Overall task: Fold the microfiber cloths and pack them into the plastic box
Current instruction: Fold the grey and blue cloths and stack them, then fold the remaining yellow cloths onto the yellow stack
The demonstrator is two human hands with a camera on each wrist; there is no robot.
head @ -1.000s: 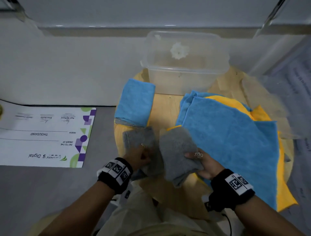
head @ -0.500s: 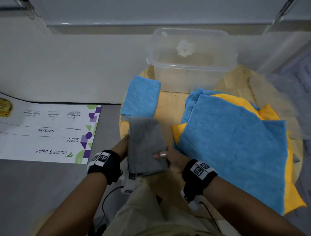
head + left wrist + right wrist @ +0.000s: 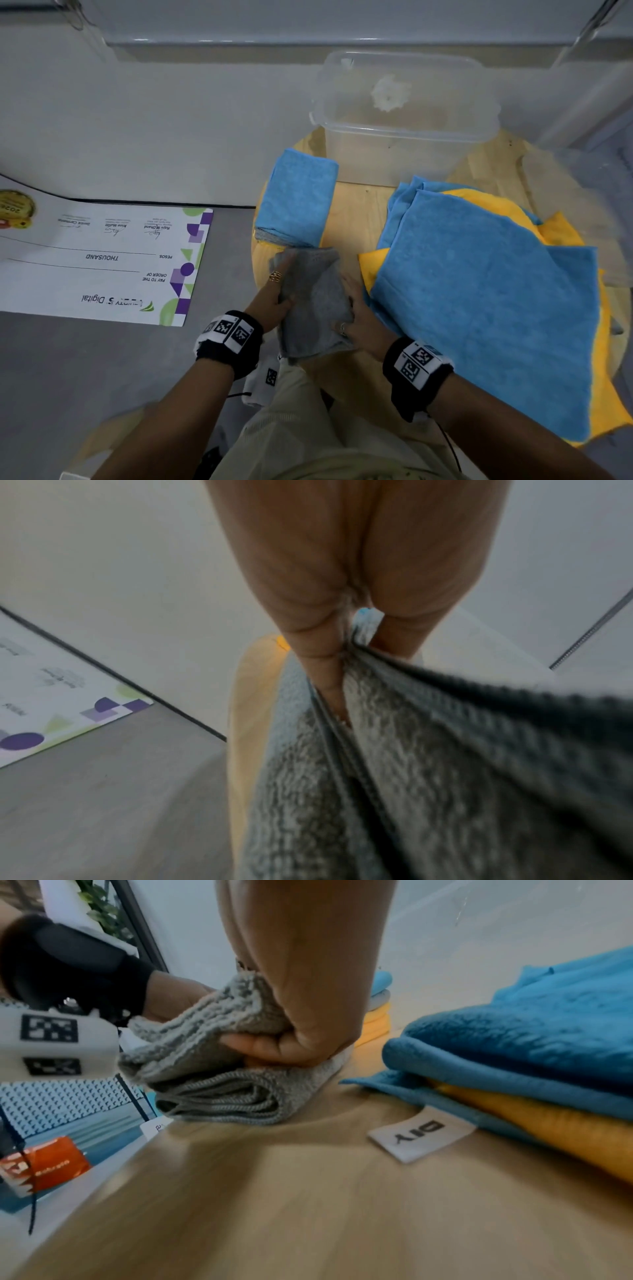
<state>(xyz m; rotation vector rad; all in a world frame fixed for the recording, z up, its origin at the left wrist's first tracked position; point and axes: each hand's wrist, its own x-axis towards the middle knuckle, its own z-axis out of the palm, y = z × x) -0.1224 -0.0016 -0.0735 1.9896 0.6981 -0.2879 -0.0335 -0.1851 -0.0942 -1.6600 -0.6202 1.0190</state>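
On the counter [image 3: 352,219], both hands, left [image 3: 270,301] and right [image 3: 363,322], clamp the folded grey cloth [image 3: 315,305]; keep edges squared before stacking.

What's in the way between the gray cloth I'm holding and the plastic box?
The folded stack topped by a blue cloth sits just beyond the gray cloth, left of the straight line to the plastic box. The box is open, with bare wood in front of it. Nothing visible blocks a lift over its rim.

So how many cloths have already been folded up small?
4, counting the grey cloth both hands grip. A stack of three lies near the plastic box: blue cloth on top, a grey and a yellow edge beneath. More may be hidden.
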